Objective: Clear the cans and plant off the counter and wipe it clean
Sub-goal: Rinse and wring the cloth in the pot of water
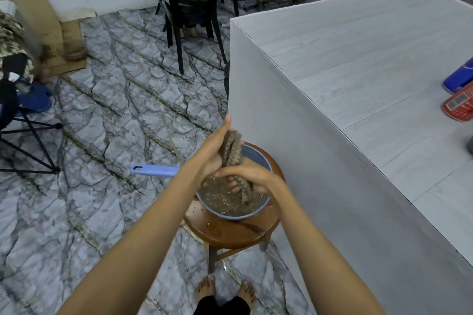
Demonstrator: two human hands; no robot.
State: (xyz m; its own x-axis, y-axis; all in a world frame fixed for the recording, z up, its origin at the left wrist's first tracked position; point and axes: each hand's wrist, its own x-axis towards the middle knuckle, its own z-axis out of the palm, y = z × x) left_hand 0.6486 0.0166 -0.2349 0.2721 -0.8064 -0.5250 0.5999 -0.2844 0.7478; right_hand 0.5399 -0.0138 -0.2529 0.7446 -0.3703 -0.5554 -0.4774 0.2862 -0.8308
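Note:
Both my hands hold a twisted grey-brown cloth [233, 151] over a blue bowl [256, 213] of murky water. My left hand [212, 146] grips the cloth's upper part, and my right hand [249, 178] wraps its lower part, whose tail hangs into the water. The bowl has a long blue handle [153, 170] pointing left and sits on a round wooden stool [230, 231]. To the right stands the pale grey counter [371, 64]. At its right edge lie a blue can [459, 77] and a red can [459, 105], both cut off by the frame. No plant is in view.
A dark object [470, 144] pokes in at the counter's right edge. Black chairs [189, 2] stand behind the counter's far corner. A folding stand [28, 140] and blue item [35, 98] sit on the marble floor at left. My bare feet [225, 289] are below the stool.

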